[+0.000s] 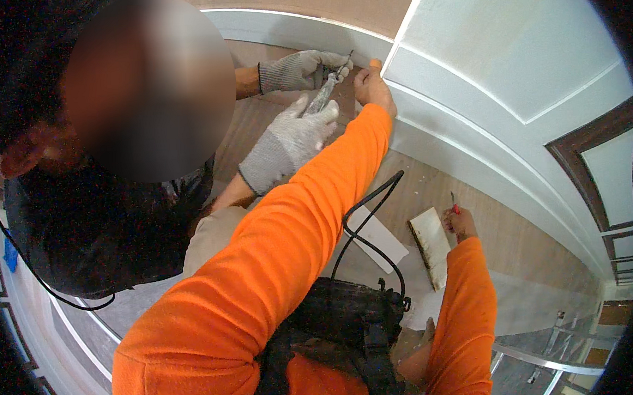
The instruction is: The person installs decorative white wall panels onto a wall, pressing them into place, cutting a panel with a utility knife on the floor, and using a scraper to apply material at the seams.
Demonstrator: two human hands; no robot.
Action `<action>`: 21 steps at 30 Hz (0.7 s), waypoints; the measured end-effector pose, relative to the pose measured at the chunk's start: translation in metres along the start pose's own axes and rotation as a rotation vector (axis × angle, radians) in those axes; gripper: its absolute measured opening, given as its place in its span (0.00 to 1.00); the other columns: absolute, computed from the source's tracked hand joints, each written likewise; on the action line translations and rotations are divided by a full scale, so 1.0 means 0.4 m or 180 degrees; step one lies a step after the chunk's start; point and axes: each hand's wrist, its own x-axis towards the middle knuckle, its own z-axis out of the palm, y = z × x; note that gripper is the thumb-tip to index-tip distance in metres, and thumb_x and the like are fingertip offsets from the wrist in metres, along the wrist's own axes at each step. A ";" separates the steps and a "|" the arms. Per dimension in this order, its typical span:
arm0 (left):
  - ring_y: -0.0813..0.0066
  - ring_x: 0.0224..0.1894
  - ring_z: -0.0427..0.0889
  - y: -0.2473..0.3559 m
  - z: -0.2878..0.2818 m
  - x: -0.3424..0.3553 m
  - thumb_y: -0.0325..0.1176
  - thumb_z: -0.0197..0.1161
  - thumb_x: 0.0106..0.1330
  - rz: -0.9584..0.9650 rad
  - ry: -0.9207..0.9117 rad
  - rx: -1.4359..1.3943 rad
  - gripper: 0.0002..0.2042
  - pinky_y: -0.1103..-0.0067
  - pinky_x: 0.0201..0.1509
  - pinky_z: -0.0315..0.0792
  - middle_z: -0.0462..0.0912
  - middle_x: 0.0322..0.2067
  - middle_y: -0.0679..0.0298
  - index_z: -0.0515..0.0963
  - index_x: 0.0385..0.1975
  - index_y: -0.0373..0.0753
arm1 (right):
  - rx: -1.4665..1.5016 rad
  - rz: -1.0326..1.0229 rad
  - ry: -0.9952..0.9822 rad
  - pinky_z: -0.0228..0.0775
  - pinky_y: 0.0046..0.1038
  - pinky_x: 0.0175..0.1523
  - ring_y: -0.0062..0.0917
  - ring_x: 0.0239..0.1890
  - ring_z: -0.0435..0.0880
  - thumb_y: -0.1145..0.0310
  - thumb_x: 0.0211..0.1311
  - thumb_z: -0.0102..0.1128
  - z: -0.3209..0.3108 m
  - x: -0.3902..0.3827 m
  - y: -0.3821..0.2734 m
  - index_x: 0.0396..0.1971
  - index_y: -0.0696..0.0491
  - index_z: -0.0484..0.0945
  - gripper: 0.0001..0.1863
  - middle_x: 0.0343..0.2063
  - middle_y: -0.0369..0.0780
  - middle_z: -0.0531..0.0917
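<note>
My left hand (374,92), in an orange sleeve, reaches to the white baseboard (434,137) at the wall corner. Its fingers are curled at the trim; what they may hold is hidden. Lower and to the right, my right hand (462,224) is closed around a small red-handled tool (455,208) with a thin dark tip pointing away from me. Beside that hand lies a white block (432,247) with a dirty brown edge. Just left of my left hand, a co-worker's grey-gloved hands (289,139) hold a grey-handled tool (321,95) near the baseboard.
The co-worker crouches close on the left, in dark clothing (71,236). A flat white piece (380,240) lies on the wood-look floor (516,235). A black bag (349,309) with a looped black cable (373,195) is before my body. A metal frame (550,360) stands lower right.
</note>
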 end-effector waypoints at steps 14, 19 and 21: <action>0.69 0.48 0.72 -0.007 -0.003 0.038 0.39 0.67 0.59 0.0042 -0.0027 -0.0436 0.20 0.74 0.56 0.64 0.76 0.44 0.60 0.72 0.46 0.33 | -0.0337 0.0076 -0.0143 0.62 0.24 0.19 0.21 0.16 0.74 0.71 0.65 0.55 0.036 -0.030 -0.111 0.35 0.54 0.78 0.05 0.19 0.37 0.78; 0.69 0.47 0.72 0.002 0.007 0.006 0.38 0.67 0.60 -0.0157 0.0105 -0.0036 0.19 0.75 0.54 0.65 0.76 0.43 0.61 0.72 0.46 0.34 | -0.0180 0.0154 -0.0082 0.61 0.24 0.19 0.21 0.15 0.73 0.71 0.65 0.55 0.017 -0.041 -0.064 0.34 0.55 0.78 0.05 0.17 0.36 0.76; 0.68 0.47 0.73 0.018 0.005 0.024 0.38 0.66 0.60 -0.0172 -0.0010 -0.0158 0.19 0.74 0.54 0.65 0.76 0.43 0.61 0.72 0.46 0.35 | -0.0031 0.0122 -0.0138 0.61 0.24 0.19 0.20 0.15 0.72 0.71 0.64 0.55 0.028 -0.034 -0.075 0.33 0.56 0.77 0.05 0.17 0.36 0.76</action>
